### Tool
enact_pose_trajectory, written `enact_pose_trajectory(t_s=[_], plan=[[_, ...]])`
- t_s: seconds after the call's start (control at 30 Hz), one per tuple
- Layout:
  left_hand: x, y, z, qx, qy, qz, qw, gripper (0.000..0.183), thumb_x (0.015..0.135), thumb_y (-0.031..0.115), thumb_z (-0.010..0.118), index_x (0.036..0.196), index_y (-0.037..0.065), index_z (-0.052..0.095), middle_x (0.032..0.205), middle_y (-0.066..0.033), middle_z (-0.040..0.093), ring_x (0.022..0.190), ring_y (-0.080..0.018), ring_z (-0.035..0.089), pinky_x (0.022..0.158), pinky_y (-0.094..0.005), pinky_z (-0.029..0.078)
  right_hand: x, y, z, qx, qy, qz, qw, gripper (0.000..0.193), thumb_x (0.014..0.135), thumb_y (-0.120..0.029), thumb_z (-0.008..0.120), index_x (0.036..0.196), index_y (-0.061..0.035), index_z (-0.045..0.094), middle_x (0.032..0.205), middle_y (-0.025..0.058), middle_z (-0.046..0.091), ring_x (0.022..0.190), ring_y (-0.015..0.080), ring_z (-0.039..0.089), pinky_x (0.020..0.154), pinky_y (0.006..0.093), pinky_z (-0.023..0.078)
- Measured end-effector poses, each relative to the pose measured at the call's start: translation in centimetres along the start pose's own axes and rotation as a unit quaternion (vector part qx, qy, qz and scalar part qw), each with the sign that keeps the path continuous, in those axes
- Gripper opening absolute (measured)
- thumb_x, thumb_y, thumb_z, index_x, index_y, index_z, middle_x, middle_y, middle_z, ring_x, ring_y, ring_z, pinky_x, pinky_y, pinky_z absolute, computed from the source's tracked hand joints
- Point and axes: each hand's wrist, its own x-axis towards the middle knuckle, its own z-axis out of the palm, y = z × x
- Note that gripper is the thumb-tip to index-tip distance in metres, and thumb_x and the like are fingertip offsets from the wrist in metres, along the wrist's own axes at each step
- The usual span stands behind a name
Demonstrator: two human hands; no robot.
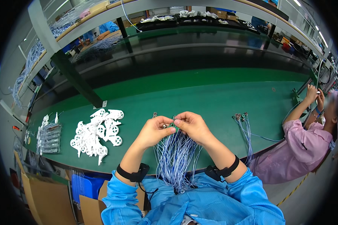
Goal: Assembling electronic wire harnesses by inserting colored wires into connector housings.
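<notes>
My left hand (154, 131) and my right hand (193, 127) meet over the green bench, fingers pinched together. Between their fingertips is a small green part (172, 125), mostly covered by the fingers; its exact kind is too small to tell. Right under the hands hangs a thick bundle of blue and white cables (176, 161), running over the bench's near edge toward my lap. A small metallic cable end (154, 114) shows just beyond my left hand. Each forearm wears a black strap with a small box.
White plastic parts with wheel-like rings (97, 131) lie heaped at left, beside clear-wrapped pieces (49, 138). Another cable bunch (247, 131) lies at right, near a co-worker in a pink sleeve (300, 138). A green post (77, 80) rises at left. Cardboard boxes (45, 198) stand below.
</notes>
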Motion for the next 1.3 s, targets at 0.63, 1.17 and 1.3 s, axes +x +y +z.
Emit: enact_pose_trajectory(t_s=[0.63,1.17,1.3], plan=[[0.0,-1.9,-1.0,-0.152,-0.033,-0.033,0.987,0.027,0.088,0.01,0.066,0.11,-0.004,0.061,0.097,-0.0057,0.066,0.085,-0.0089,0.061,0.078,-0.0222,0.049,-0.8,0.5,-1.6,0.043,-0.061,0.065,0.995,0.022,0.09,-0.017,0.063,0.104,-0.0002,0.063,0.091,0.0053,0.062,0.077,0.013,0.058,0.07,0.0248,0.049],[-2.2,-0.8,-0.1,-0.111,0.003,-0.006,0.994,0.031,0.086,0.004,0.066,0.114,-0.005,0.057,0.1,-0.0066,0.064,0.089,-0.0101,0.061,0.079,-0.0237,0.05,-0.6,0.8,1.2,-0.08,0.021,-0.038,0.996,0.019,0.091,-0.011,0.061,0.104,0.0035,0.06,0.091,0.0054,0.065,0.08,0.008,0.059,0.071,0.0226,0.05],[-2.2,-1.4,-0.4,-0.134,-0.012,-0.025,0.991,0.025,0.088,0.008,0.064,0.11,-0.004,0.06,0.095,-0.0055,0.065,0.085,-0.009,0.06,0.077,-0.0224,0.05,-0.9,0.9,1.3,-0.004,0.001,-0.034,0.999,0.019,0.092,-0.013,0.061,0.103,0.0023,0.061,0.088,0.0039,0.064,0.075,0.0074,0.057,0.067,0.0213,0.049]])
